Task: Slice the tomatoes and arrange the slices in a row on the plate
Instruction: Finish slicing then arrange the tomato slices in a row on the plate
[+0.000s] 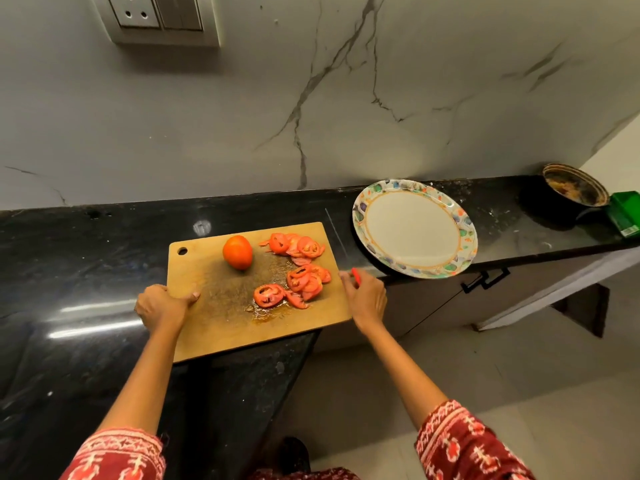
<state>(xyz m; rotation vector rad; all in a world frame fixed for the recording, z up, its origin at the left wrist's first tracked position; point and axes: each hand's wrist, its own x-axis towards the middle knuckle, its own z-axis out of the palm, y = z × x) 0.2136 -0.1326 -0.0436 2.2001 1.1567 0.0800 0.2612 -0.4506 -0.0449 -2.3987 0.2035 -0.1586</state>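
A wooden cutting board (214, 327) lies on the black counter. One whole tomato (237, 252) stands on its far half. Tomato slices lie in two heaps, one at the far right (294, 244) and one nearer the middle right (294, 285). My left hand (162, 304) grips the board's left edge, thumb on top. My right hand (363, 296) holds a knife (337, 237) by its red handle at the board's right edge; the thin blade points away toward the wall. A white plate (412, 228) with a coloured patterned rim sits right of the board with nothing on it.
A dark bowl (575, 185) and a green box (625, 213) stand at the counter's far right end. The counter's front edge runs under the plate; the board overhangs a corner of it. A marble wall with a socket panel (159, 15) rises behind.
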